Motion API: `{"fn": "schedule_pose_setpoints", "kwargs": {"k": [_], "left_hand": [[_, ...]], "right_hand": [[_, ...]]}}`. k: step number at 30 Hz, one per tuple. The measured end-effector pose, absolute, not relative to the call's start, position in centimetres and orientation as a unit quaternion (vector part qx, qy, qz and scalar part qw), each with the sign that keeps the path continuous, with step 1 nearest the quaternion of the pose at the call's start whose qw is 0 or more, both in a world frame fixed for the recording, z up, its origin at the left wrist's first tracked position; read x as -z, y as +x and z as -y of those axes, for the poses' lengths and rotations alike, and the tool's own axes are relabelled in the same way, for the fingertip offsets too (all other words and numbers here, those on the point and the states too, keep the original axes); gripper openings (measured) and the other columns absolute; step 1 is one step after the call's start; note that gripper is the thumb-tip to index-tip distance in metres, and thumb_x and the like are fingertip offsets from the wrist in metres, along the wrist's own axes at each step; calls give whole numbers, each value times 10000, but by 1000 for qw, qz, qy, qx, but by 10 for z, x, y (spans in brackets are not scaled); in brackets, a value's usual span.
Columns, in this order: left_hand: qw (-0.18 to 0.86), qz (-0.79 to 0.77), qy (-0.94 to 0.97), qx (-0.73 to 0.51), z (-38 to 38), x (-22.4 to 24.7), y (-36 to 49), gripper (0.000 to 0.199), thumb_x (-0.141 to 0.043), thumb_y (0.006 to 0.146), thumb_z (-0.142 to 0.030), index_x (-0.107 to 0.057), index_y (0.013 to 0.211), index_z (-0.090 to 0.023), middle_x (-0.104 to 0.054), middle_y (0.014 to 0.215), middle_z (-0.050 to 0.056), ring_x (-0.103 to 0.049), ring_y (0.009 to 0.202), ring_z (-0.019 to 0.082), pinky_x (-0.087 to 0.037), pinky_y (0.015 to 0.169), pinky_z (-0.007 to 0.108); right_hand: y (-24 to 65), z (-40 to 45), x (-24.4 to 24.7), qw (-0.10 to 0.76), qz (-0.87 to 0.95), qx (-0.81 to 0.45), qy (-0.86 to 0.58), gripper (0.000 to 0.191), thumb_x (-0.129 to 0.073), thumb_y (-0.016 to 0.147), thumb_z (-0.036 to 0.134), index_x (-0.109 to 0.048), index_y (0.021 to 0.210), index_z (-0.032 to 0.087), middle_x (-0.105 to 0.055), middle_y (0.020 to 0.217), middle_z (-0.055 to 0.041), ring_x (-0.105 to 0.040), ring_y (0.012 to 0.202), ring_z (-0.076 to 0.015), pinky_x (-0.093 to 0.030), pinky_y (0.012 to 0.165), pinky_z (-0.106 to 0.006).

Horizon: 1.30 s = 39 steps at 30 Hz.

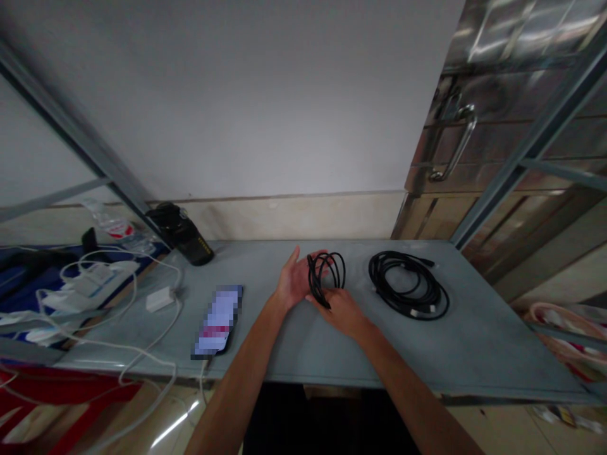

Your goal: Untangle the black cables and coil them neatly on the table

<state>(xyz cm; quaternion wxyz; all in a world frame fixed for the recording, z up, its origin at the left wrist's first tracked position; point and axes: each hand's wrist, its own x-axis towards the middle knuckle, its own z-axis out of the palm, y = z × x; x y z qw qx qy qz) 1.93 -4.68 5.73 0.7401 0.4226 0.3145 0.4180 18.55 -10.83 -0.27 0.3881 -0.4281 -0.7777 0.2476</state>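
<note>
Just above the grey table, a small coil of black cable is gripped at its lower side by my right hand, the fingers wrapped round the loops. My left hand is spread with the palm up and the thumb raised, behind and left of the coil. Its fingertips are partly hidden by the loops. To the right, a larger coil of black cable lies flat on the table, with light-coloured connectors at its lower right.
On the grey table, a phone with a cable attached lies left of my arms. Further left are a white charger, tangled white cables and a power strip. A black bottle leans near the wall. Metal posts frame both sides.
</note>
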Motion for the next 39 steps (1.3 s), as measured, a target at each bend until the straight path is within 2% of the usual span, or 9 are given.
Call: {"fn": "schedule_pose_setpoints", "kwargs": {"k": [6, 9, 13, 16, 27, 31, 34, 36, 39], "left_hand": [[756, -291, 405, -423, 48, -57, 22, 854, -477, 1009, -877, -798, 1310, -145, -826, 1256, 256, -724, 1353, 448, -635, 1063, 579], [743, -294, 419, -431, 49, -54, 25, 780, -558, 1003, -850, -822, 1239, -154, -830, 1268, 229, -718, 1365, 426, -622, 1095, 545], [703, -303, 455, -455, 50, -48, 31, 706, -683, 968, -822, -836, 1171, -163, -826, 1326, 191, -679, 1425, 401, -582, 1162, 510], [682, -311, 480, -456, 51, -47, 34, 735, -684, 951, -852, -844, 1166, -167, -821, 1350, 188, -645, 1464, 408, -561, 1180, 520], [664, -314, 520, -435, 51, -41, 30, 733, -586, 1038, -813, -818, 1315, -176, -793, 1440, 189, -619, 1513, 408, -516, 1235, 533], [723, -254, 489, -416, 53, -38, 33, 814, -622, 977, -863, -782, 1403, -188, -771, 1492, 195, -595, 1548, 424, -464, 1296, 578], [779, -206, 447, -388, 55, -44, 35, 731, -796, 883, -645, -760, 1444, -178, -760, 1517, 196, -593, 1552, 449, -454, 1310, 610], [794, -205, 417, -391, 54, -50, 33, 671, -781, 826, -443, -762, 1439, -170, -763, 1518, 185, -611, 1536, 453, -466, 1300, 635], [783, -238, 394, -419, 50, -57, 24, 603, -724, 797, -270, -782, 1390, -172, -769, 1517, 166, -641, 1510, 432, -503, 1270, 646]], "right_hand": [[186, 110, 2, 372, 788, -230, -434, 451, -552, 1148, 606, -840, 1034, 279, -855, 939, -124, -795, 831, -327, -553, 822, -419], [186, 112, 1, 362, 791, -237, -433, 388, -596, 1140, 554, -848, 1072, 267, -861, 964, -116, -805, 872, -314, -573, 869, -406], [187, 116, -7, 275, 811, -220, -466, 341, -595, 1154, 442, -836, 1194, 205, -870, 1088, -120, -817, 1034, -304, -583, 963, -386], [187, 119, -15, 230, 823, -208, -475, 335, -579, 1170, 414, -827, 1214, 193, -867, 1135, -116, -814, 1095, -296, -582, 998, -374], [185, 119, -19, 189, 857, -158, -453, 366, -559, 1189, 410, -834, 1200, 170, -861, 1116, -129, -816, 1106, -313, -606, 1004, -410], [183, 117, -18, 168, 875, -120, -438, 304, -600, 1171, 320, -796, 1355, 177, -855, 1219, -142, -811, 1148, -302, -603, 1027, -405], [182, 116, -17, 151, 882, -92, -437, 312, -613, 1155, 260, -774, 1405, 166, -846, 1259, -164, -821, 1135, -306, -615, 1007, -406], [182, 116, -18, 141, 885, -84, -436, 301, -600, 1161, 276, -787, 1360, 150, -850, 1232, -168, -828, 1113, -318, -628, 974, -417], [183, 117, -19, 149, 885, -76, -435, 329, -610, 1167, 390, -803, 1270, 143, -859, 1146, -160, -833, 1062, -327, -641, 934, -432]]}}
